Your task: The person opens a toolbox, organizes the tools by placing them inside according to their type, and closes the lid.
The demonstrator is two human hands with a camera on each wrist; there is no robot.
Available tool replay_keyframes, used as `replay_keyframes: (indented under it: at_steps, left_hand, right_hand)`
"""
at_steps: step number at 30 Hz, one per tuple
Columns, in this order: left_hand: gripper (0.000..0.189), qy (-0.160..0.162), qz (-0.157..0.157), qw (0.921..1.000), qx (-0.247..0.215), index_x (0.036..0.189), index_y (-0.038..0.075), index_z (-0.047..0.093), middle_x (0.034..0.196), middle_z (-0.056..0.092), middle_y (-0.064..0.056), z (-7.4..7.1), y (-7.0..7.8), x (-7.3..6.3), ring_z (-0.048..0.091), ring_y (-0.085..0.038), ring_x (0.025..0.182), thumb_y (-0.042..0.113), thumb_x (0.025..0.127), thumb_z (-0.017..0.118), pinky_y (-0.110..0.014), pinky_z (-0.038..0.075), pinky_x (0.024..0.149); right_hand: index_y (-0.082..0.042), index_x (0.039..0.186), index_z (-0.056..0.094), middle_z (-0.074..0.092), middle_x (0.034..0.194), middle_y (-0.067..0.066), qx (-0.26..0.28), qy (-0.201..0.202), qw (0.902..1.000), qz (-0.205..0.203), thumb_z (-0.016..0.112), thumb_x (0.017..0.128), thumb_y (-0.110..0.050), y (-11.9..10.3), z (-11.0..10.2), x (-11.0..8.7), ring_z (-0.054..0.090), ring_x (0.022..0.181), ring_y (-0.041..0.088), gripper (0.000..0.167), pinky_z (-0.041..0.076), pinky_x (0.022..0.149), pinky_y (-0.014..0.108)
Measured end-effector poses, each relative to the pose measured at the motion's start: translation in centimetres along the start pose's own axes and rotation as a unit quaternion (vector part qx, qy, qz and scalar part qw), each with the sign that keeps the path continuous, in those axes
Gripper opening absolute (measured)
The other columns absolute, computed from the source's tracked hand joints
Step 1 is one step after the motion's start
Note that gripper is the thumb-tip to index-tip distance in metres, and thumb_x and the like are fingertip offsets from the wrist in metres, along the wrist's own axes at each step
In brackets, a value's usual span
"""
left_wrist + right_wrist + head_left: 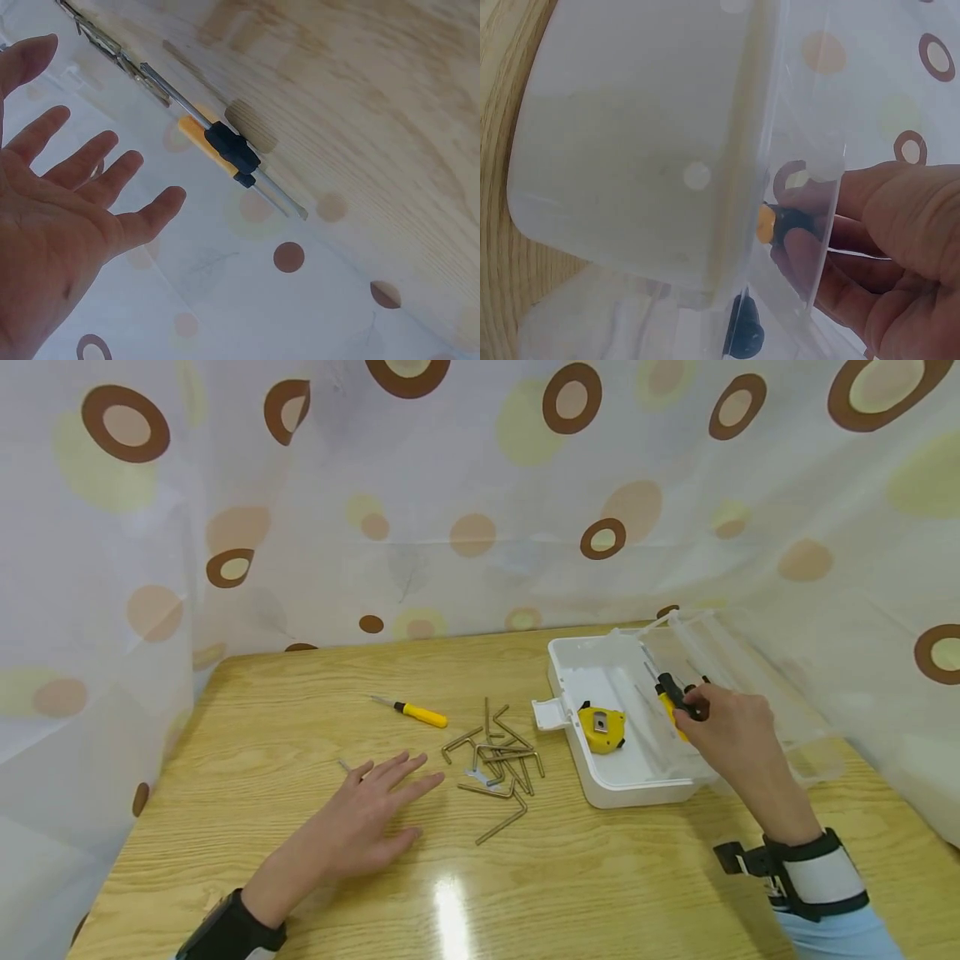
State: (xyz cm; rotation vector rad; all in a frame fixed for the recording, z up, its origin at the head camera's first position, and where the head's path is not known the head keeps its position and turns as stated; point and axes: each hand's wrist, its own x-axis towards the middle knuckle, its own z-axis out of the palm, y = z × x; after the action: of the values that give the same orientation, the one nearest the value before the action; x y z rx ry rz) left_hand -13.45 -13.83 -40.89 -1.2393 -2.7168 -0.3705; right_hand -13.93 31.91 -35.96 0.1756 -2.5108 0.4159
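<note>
My right hand (731, 727) reaches over the right side of an opened white plastic box (617, 789). Its thumb and fingers pinch the black handle (791, 221) of a screwdriver, whose black grip (672, 687) lies alongside a yellow handle (666, 702) in the box. My left hand (367, 822) hovers low above the table with fingers spread, holding nothing. Beyond its fingertips lies a yellow-handled screwdriver (423, 716). The left wrist view also shows a screwdriver with a black grip (231, 147) and a shank at both ends; in the head view the left hand mostly hides it.
Several bent brass-coloured hex keys (498, 756) lie piled between the left hand and the box. A yellow tape measure (602, 729) sits inside the box on its left. The clear lid (772, 693) stands folded back to the right, near the patterned curtain (480, 485).
</note>
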Motion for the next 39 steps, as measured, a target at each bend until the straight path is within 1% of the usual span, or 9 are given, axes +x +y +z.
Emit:
replay_keyframes:
  at_steps: [7, 14, 16, 22, 26, 28, 31, 35, 39]
  left_hand:
    - [0.067, 0.0, -0.005, 1.0, -0.002, 0.154, 0.021, 0.048, 0.158, 0.048, -0.014, 0.1, -0.1, -0.2, 0.047, -0.038, 0.144, 0.03, 0.092, 0.074, -0.069, 0.043, 0.104]
    - [0.067, 0.008, -0.005, 0.9999, 0.004, 0.152, 0.021, 0.051, 0.158, 0.048, -0.014, 0.2, 0.0, -0.3, 0.048, -0.038, 0.144, 0.032, 0.091, 0.076, -0.069, 0.045, 0.103]
    - [0.067, 0.012, -0.005, 0.9999, 0.005, 0.151, 0.021, 0.052, 0.158, 0.048, -0.014, 0.2, -0.1, -0.4, 0.049, -0.038, 0.143, 0.033, 0.09, 0.076, -0.068, 0.046, 0.102]
    - [0.067, 0.013, -0.012, 0.9998, 0.006, 0.152, 0.022, 0.052, 0.158, 0.048, -0.013, 0.2, -0.3, -0.6, 0.049, -0.038, 0.143, 0.034, 0.09, 0.077, -0.068, 0.046, 0.102]
    - [0.067, 0.01, -0.015, 0.9998, 0.004, 0.152, 0.022, 0.051, 0.158, 0.047, -0.014, 0.1, -0.3, -0.7, 0.048, -0.038, 0.144, 0.035, 0.091, 0.076, -0.069, 0.045, 0.103]
    - [0.067, 0.006, -0.019, 0.9998, 0.002, 0.152, 0.022, 0.051, 0.159, 0.046, -0.014, 0.0, -0.4, -0.7, 0.048, -0.038, 0.144, 0.034, 0.091, 0.076, -0.07, 0.044, 0.103]
    - [0.067, 0.001, -0.03, 0.9995, 0.006, 0.153, 0.023, 0.05, 0.16, 0.045, -0.013, -0.4, -0.5, -0.8, 0.047, -0.038, 0.145, 0.034, 0.092, 0.074, -0.07, 0.043, 0.104]
    - [0.067, 0.011, -0.045, 0.9989, 0.013, 0.153, 0.023, 0.05, 0.159, 0.046, -0.013, -0.7, -1.1, -1.1, 0.046, -0.038, 0.146, 0.032, 0.091, 0.075, -0.069, 0.043, 0.104]
    - [0.067, 0.038, -0.052, 0.9979, 0.013, 0.151, 0.021, 0.052, 0.156, 0.049, -0.015, -1.0, -1.9, -1.7, 0.049, -0.04, 0.143, 0.029, 0.09, 0.077, -0.069, 0.045, 0.102]
  right_hand:
    - [0.009, 0.085, 0.071, 0.07, 0.068, 0.022, -0.003, -0.005, 0.9999, 0.014, 0.072, 0.083, 0.001, 0.2, 0.0, -0.2, 0.045, 0.045, 0.012, 0.008, 0.03, 0.046, 0.025]
    - [0.01, 0.087, 0.072, 0.071, 0.074, 0.026, -0.006, -0.01, 0.9997, 0.021, 0.075, 0.084, -0.001, 0.2, 0.1, -0.1, 0.056, 0.048, 0.022, 0.011, 0.038, 0.046, 0.03]
    - [0.01, 0.09, 0.073, 0.072, 0.079, 0.028, -0.011, -0.002, 0.9998, 0.019, 0.075, 0.085, -0.001, 0.1, 0.1, -0.2, 0.06, 0.052, 0.028, 0.013, 0.044, 0.047, 0.036]
    - [0.005, 0.09, 0.075, 0.073, 0.086, 0.026, -0.027, 0.048, 0.9985, 0.003, 0.073, 0.086, -0.005, -0.8, 0.5, -0.4, 0.064, 0.063, 0.037, 0.012, 0.047, 0.05, 0.047]
    - [0.003, 0.09, 0.075, 0.074, 0.088, 0.024, -0.025, 0.07, 0.9971, -0.018, 0.074, 0.086, -0.007, -2.5, 1.1, -0.1, 0.067, 0.073, 0.041, 0.011, 0.051, 0.056, 0.054]
    - [0.002, 0.089, 0.074, 0.074, 0.088, 0.023, -0.019, 0.072, 0.9965, -0.039, 0.074, 0.086, -0.006, -3.6, 1.5, 0.0, 0.067, 0.073, 0.041, 0.009, 0.051, 0.055, 0.053]
    - [0.0, 0.09, 0.074, 0.075, 0.089, 0.02, -0.001, 0.06, 0.9957, -0.071, 0.074, 0.086, -0.006, -5.6, 2.6, 0.2, 0.068, 0.074, 0.039, 0.007, 0.051, 0.052, 0.048]
    - [-0.002, 0.094, 0.075, 0.076, 0.098, 0.016, 0.024, -0.003, 0.9957, -0.09, 0.073, 0.089, -0.01, -8.6, 4.1, 0.4, 0.07, 0.085, 0.035, 0.009, 0.055, 0.057, 0.044]
    - [-0.003, 0.097, 0.076, 0.077, 0.103, 0.014, 0.034, -0.052, 0.991, -0.118, 0.073, 0.091, -0.013, -11.3, 5.4, 0.6, 0.071, 0.094, 0.033, 0.011, 0.058, 0.059, 0.041]
